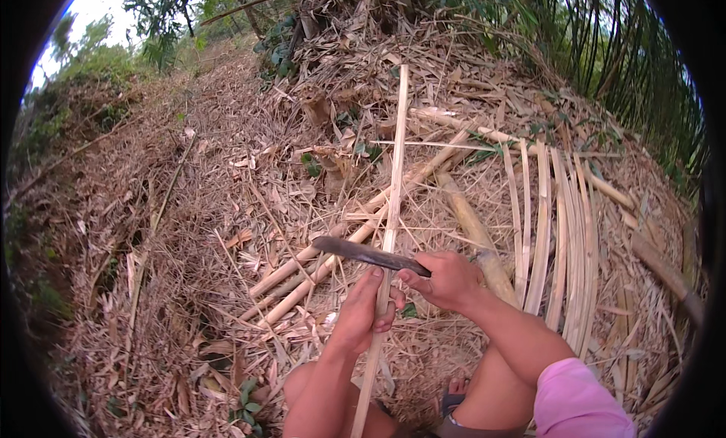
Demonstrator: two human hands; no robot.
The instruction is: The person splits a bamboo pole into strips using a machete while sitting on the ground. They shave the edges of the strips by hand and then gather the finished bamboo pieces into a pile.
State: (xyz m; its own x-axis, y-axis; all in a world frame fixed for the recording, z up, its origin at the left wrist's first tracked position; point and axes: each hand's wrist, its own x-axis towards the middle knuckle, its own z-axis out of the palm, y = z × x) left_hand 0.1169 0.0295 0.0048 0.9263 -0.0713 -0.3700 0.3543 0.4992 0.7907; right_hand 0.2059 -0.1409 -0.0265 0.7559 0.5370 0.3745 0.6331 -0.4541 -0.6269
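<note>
A long pale bamboo strip [396,158] runs from near my lap up and away, close to upright in the head view. My left hand [361,311] is wrapped round its lower part, the thumb lying along it. In my right hand [448,281] is a dark-bladed knife [363,253]; the fingers close over its handle, which is mostly hidden. The blade lies crosswise over the strip just above my left hand, its tip pointing left. Whether the edge is cutting into the strip I cannot tell.
Several split bamboo strips [561,234] lie side by side on the right. Bamboo poles [473,219] cross on the ground ahead. Dry leaves and shavings cover the slope, with cut stumps [333,166] beyond and standing bamboo [643,68] at the far right. My sandalled foot [454,396] is below.
</note>
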